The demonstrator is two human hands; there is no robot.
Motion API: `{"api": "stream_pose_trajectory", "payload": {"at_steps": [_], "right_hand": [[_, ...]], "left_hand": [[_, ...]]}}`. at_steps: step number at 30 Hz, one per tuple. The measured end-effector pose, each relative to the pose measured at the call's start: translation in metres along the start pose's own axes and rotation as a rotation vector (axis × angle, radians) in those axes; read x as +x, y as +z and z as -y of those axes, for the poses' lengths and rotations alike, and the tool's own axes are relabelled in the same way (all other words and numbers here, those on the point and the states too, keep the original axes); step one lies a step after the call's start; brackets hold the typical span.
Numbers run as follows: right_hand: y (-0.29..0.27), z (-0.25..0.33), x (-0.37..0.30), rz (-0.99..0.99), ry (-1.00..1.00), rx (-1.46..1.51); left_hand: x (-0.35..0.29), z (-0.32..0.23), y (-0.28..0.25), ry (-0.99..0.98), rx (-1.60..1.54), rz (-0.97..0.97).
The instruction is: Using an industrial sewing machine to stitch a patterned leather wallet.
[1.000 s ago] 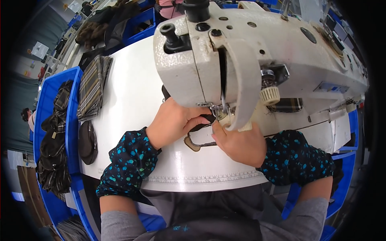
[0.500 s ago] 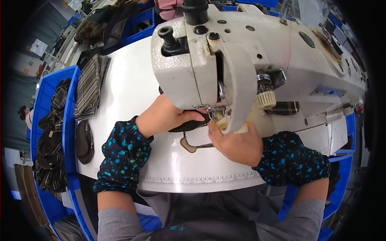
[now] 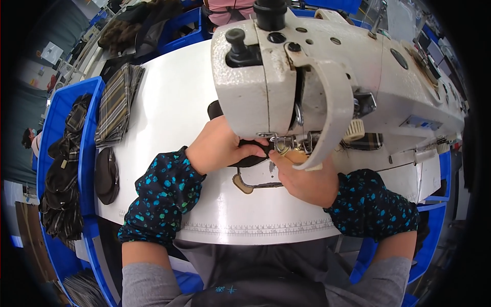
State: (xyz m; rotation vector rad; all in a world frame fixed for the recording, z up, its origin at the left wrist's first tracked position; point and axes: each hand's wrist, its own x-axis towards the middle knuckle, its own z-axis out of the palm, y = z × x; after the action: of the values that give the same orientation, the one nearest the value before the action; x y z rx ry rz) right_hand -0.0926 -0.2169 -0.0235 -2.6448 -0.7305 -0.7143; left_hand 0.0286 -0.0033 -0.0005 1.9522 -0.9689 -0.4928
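A dark brown fabric piece point(image 3: 251, 160) with a curved edge lies under the head of a white sewing machine point(image 3: 240, 82), beside its metal presser foot point(image 3: 282, 143). My left hand point(image 3: 217, 146) grips the fabric, its thumb on top near the edge and its other fingers partly hidden behind the machine head. Close to the foot, my right hand point(image 3: 309, 180) pinches the fabric's edge between thumb and forefinger, the machine's curved white guard covering part of the fingers. Just in front of the hands is a tan-tipped, dark-edged slot point(image 3: 243, 185) in the white tabletop.
A blue bin point(image 3: 92, 148) of dark fabric pieces stands at the left. Folded plaid cloth point(image 3: 118, 105) and a stack of dark rounded pieces point(image 3: 107, 175) lie beside it. Plaid fabric point(image 3: 369, 141) sits behind the machine's guard. A ruler strip point(image 3: 255, 229) runs along the front edge.
The view has shifted a little, so machine and hands appear farther right. Both hands keep their hold on the fabric by the presser foot, my right fingertips slightly closer to my left thumb.
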Motion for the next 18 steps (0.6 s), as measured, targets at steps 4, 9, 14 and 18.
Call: {"api": "stream_pose_trajectory", "payload": {"at_steps": [4,9,14,18], "right_hand": [[0.001,0.0,0.0,0.081,-0.039,-0.002],[0.0,-0.001,0.0,0.042,-0.058,0.013],[0.004,-0.004,-0.001,0.043,-0.045,0.0],[0.003,-0.002,0.001,0.015,0.013,0.045]], "left_hand": [[-0.004,0.001,-0.002,0.072,0.154,-0.005],[-0.003,0.004,0.002,0.085,0.171,-0.037],[-0.002,-0.005,0.004,0.095,0.255,-0.119],[0.002,-0.008,0.008,0.128,0.294,-0.205]]}}
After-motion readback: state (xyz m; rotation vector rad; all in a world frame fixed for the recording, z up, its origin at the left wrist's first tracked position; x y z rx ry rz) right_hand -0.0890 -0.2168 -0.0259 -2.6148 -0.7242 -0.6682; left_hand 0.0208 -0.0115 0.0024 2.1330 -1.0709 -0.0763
